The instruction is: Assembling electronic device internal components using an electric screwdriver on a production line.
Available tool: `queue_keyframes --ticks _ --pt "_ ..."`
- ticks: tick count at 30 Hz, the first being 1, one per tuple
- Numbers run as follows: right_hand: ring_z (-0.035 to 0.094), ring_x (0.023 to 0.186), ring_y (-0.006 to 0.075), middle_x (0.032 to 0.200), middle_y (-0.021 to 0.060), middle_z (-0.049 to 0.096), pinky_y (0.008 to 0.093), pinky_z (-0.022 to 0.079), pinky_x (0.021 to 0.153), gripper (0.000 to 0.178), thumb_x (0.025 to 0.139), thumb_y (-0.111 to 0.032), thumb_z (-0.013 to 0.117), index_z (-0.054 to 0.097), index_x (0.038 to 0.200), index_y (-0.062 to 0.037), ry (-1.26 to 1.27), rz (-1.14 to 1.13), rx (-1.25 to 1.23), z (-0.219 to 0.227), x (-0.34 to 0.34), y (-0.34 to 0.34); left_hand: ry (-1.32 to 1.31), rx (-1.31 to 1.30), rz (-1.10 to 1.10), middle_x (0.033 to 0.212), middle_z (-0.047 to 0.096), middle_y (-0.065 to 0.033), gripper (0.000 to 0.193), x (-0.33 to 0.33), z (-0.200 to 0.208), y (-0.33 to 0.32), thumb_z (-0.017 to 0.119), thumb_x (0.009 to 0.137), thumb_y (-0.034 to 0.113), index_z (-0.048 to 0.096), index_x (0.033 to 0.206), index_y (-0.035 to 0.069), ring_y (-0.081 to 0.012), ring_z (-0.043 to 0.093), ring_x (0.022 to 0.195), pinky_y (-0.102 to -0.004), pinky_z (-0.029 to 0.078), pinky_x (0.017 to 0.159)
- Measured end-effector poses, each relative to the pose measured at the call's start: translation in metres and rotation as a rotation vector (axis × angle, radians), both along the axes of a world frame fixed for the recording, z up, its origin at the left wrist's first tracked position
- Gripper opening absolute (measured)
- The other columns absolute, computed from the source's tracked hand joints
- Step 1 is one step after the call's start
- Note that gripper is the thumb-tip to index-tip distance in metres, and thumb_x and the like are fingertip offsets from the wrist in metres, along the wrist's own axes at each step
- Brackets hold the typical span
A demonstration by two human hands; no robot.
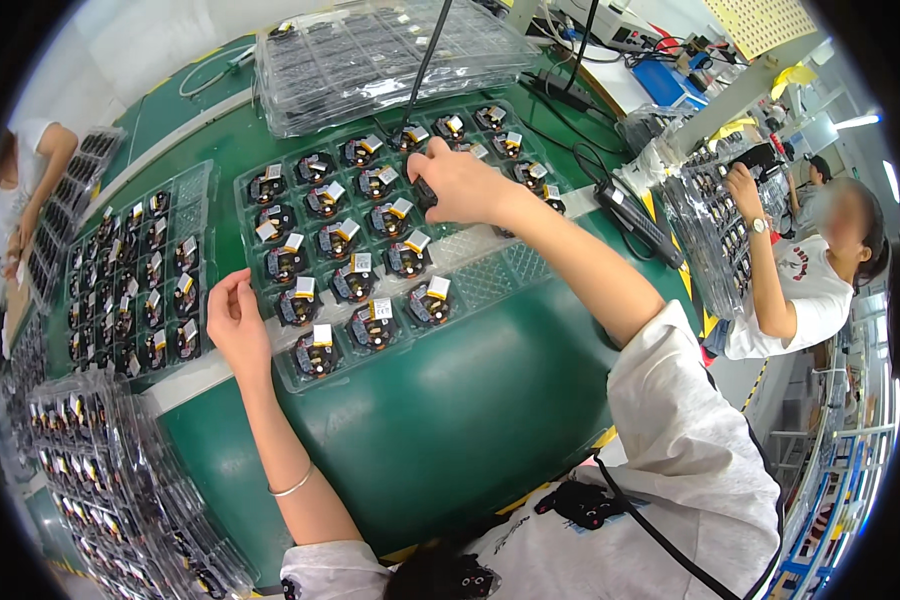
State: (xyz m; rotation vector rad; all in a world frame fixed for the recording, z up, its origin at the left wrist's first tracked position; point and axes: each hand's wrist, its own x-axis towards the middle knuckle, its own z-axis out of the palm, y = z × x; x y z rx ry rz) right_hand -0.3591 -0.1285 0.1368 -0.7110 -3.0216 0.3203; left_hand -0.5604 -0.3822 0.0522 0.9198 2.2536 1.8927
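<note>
Over the far half of the clear tray [485, 275], my right hand [460, 185] pinches a dark module [425, 193] at its left; I can't tell its long axis. My left hand [238, 318], farther off, curls loosely, apparently empty, beside the tray's left edge.

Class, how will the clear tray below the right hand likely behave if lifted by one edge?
The clear tray probably flexes; its plastic looks thin. The round modules inside may make it sag, and could spill: no lid shows.
</note>
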Motion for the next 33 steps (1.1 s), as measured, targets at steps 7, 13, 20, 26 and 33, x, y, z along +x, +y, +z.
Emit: queue_keyframes --ticks 7,13,20,26,33 --pt "0.060 0.092 0.0373 0.098 0.0197 0.058 0.0431 0.050 0.080 0.056 0.058 -0.019 0.081 0.055 0.105 -0.0036 0.034 0.037 0.049 0.005 -0.008 0.005 0.039 -0.026 0.029 0.094 0.061 -0.0031 0.016 0.000 0.004 0.001 0.053 0.093 0.004 0.065 0.102 -0.001 -0.0084 0.054 0.076 -0.0231 0.044 0.068" --pt "0.059 0.095 0.0376 0.100 0.0179 0.056 0.0434 0.050 0.082 0.057 0.062 -0.023 0.079 0.053 0.110 -0.0059 0.238 -0.074 0.071 0.016 -0.017 0.028 0.028 -0.050 0.029 0.094 0.061 -0.0040 0.015 0.002 0.004 -0.002 0.054 0.092 0.004 0.065 0.100 0.000 -0.0093 0.055 0.075 -0.0236 0.044 0.067" --pt "0.063 0.093 0.0402 0.108 0.0255 0.054 0.0431 0.055 0.080 0.085 0.055 -0.016 0.083 0.043 0.129 -0.0035 -0.055 -0.064 0.183 0.008 -0.042 0.032 0.040 -0.037 -0.020 0.096 0.060 -0.0054 0.014 0.004 0.010 0.005 0.055 0.091 0.004 0.065 0.101 0.000 -0.0112 0.056 0.078 -0.0243 0.046 0.069" --pt "0.061 0.090 0.0418 0.103 0.0243 0.055 0.0461 0.053 0.079 0.070 0.056 -0.016 0.081 0.048 0.117 -0.0055 0.362 -0.134 0.064 0.017 -0.007 0.038 0.079 -0.033 -0.091 0.098 0.057 -0.0053 0.018 0.001 0.002 0.018 0.060 0.087 0.000 0.063 0.104 0.001 -0.0115 0.055 0.076 -0.0245 0.047 0.067" --pt "0.059 0.084 0.0370 0.099 0.0157 0.052 0.0472 0.050 0.068 0.047 0.065 -0.017 0.073 0.051 0.106 -0.0085 0.289 0.500 -0.355 0.047 0.093 -0.108 0.222 -0.013 -0.134 0.103 0.063 -0.0053 0.020 -0.021 -0.035 0.032 0.059 0.093 0.009 0.063 0.111 0.002 -0.0144 0.056 0.088 -0.0264 0.045 0.080"
